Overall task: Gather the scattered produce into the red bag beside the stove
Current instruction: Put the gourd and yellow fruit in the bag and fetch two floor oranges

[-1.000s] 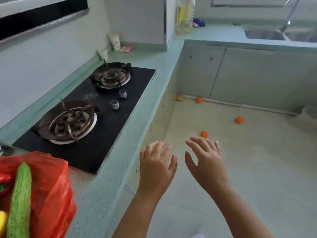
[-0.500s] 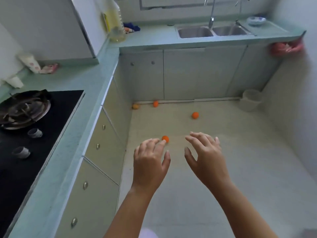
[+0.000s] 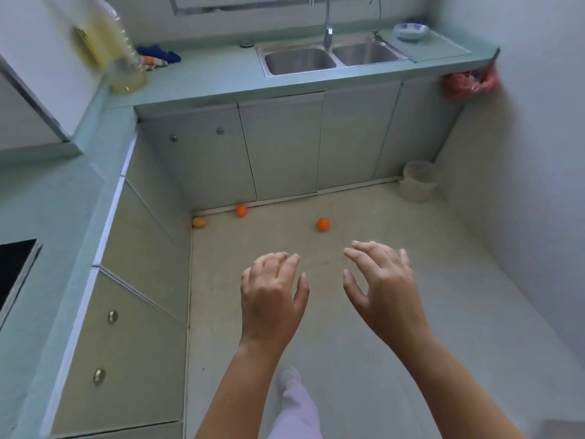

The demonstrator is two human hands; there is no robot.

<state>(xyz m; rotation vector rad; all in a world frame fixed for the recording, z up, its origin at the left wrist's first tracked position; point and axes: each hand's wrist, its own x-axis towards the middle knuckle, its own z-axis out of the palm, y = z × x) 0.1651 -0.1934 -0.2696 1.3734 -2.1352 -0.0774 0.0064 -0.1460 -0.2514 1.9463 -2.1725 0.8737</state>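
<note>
Orange (image 3: 323, 224) is round; yellowish produce (image 3: 199, 222) lies long-axis left-right.

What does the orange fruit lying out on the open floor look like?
The orange fruit is small, round and bright orange, with smooth-looking skin. It lies alone on the pale floor, out from the cupboards, ahead of the right hand and its spread fingers. Only the floor touches it.
</note>
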